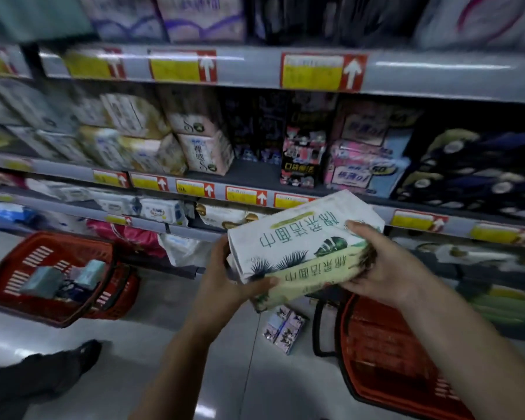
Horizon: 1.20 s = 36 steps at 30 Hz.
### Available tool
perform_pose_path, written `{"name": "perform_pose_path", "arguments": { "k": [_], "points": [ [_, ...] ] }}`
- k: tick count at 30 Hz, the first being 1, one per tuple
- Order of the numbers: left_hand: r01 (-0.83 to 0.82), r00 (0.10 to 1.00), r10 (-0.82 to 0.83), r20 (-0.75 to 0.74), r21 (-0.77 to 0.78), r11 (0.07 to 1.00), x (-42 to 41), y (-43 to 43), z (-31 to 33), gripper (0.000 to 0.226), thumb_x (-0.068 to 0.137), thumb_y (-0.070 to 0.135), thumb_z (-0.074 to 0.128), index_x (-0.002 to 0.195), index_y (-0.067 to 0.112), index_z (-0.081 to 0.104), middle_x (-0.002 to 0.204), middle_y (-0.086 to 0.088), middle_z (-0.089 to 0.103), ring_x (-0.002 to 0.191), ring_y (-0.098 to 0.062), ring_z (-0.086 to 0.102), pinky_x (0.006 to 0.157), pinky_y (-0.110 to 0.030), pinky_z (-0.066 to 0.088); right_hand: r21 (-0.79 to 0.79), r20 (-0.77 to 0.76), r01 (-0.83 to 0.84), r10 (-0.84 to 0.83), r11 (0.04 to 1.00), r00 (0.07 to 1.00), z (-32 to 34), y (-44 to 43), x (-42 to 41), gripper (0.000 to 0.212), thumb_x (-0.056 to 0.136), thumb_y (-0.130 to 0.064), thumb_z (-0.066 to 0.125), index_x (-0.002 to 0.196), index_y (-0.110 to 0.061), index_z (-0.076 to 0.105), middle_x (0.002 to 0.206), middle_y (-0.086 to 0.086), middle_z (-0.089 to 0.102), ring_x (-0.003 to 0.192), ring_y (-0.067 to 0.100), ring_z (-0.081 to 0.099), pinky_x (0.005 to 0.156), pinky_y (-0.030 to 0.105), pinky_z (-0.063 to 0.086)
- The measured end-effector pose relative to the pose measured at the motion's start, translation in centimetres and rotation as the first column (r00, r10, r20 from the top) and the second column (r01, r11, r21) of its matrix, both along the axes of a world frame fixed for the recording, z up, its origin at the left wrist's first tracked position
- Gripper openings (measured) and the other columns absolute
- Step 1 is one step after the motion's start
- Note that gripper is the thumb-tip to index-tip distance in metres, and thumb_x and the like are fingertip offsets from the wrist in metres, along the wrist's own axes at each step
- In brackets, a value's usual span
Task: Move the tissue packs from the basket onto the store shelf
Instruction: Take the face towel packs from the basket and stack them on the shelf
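Just in front of the store shelf (437,72), above the floor (170,344), two tissue packs are held stacked, one flat on the other. The upper pack (300,234) is white with green print, and the lower pack (312,278) is cream-coloured. Their long axes run side by side from lower left to upper right, the far ends raised toward the shelf's price labels (246,195), and the print reads upside down from the head view. The left hand (225,277) grips the near left end, its thumb curled over the lower pack's edge. The right hand (382,265) grips the right end, its fingers wrapped over the top of the upper pack. On the floor at the left stands a red basket (15,286) with pale blue-green packs (43,283) in it, and a second red basket (385,359) stands at the lower right. Between the two baskets a small patterned pack (285,330) lies on the floor.
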<state>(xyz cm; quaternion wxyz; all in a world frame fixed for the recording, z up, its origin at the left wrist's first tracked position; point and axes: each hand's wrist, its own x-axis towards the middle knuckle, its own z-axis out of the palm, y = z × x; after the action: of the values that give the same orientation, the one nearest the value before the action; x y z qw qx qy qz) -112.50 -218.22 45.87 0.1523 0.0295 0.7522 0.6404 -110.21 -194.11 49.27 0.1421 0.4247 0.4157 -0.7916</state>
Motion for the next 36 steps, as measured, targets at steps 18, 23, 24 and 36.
{"name": "perform_pose_path", "arguments": {
  "k": [18,23,24,36],
  "points": [
    [0.092,0.994,-0.106,0.012,0.397,0.913,0.3,0.9,22.4,0.067,0.056,0.020,0.078,0.120,0.014,0.060,0.117,-0.018,0.068,0.102,-0.038,0.067,0.084,-0.065,0.050,0.089,-0.394,-0.064,0.095,0.994,0.914,20.2,3.3,8.1,0.078,0.013,-0.032,0.097,0.085,-0.015,0.071,0.105,0.010,0.065,0.100,0.029,0.061,0.068,0.052,0.056],
    [0.088,0.951,-0.233,0.202,0.547,0.832,1.2,3.0,25.5,0.082,0.041,0.018,0.087,0.117,-0.004,0.065,0.117,-0.027,0.065,0.103,-0.041,0.066,0.070,-0.047,0.059,0.274,-0.435,0.091,0.040,0.957,0.899,22.1,4.0,12.2,0.080,0.038,-0.036,0.090,0.110,-0.011,0.063,0.112,0.004,0.067,0.112,0.024,0.058,0.082,0.053,0.054],
    [0.097,0.938,-0.269,0.219,0.580,0.809,1.5,3.5,25.9,0.082,0.032,0.020,0.093,0.108,-0.001,0.071,0.113,-0.025,0.068,0.100,-0.040,0.067,0.067,-0.045,0.059,0.278,-0.441,0.131,0.006,0.952,0.897,22.2,4.2,12.9,0.078,0.047,-0.035,0.084,0.117,-0.013,0.058,0.114,0.001,0.064,0.114,0.025,0.056,0.084,0.054,0.053],
    [0.073,0.891,-0.347,0.292,0.662,0.746,5.5,13.8,27.8,0.057,0.063,0.032,0.078,0.115,0.008,0.069,0.120,-0.017,0.067,0.109,-0.036,0.064,0.087,-0.049,0.053,0.352,-0.580,0.111,0.124,0.930,0.805,23.5,10.5,14.6,0.111,0.023,-0.056,0.091,0.122,-0.023,0.056,0.112,-0.002,0.070,0.104,0.017,0.067,0.083,0.043,0.053]
  ]
}}
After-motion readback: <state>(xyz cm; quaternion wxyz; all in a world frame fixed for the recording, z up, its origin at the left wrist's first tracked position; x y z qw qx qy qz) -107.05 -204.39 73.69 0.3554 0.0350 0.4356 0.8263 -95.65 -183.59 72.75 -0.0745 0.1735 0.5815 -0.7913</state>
